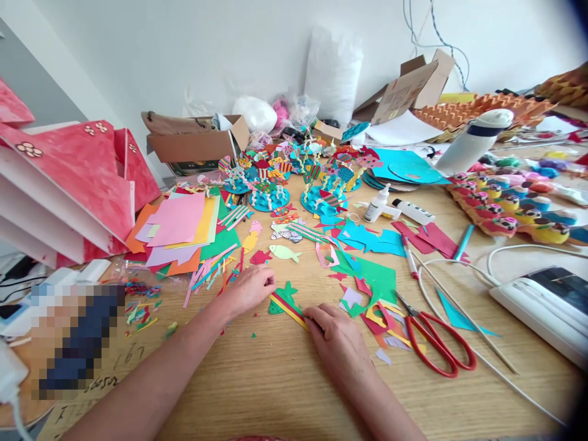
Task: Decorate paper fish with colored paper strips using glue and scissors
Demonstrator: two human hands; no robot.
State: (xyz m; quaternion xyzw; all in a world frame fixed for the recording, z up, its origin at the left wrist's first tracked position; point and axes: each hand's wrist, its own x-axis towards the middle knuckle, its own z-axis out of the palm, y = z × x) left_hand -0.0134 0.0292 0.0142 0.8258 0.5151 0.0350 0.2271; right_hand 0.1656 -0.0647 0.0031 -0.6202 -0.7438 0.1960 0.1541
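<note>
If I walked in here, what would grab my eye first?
Probably the crowd of colourful paper fish on blue bases toward the back of the table, with a pink-painted structure at the far left. Nearer, a yellow-and-red paper strip runs between the left hand and right hand, and red-handled scissors lie to their right.

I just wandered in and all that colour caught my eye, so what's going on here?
A person is working with cut paper at a wooden table. The left hand and right hand hold opposite ends of yellow and red paper strips across a green paper cutout. Scissors lie to the right among paper scraps. Farther back are a light green paper fish and a glue bottle.
</note>
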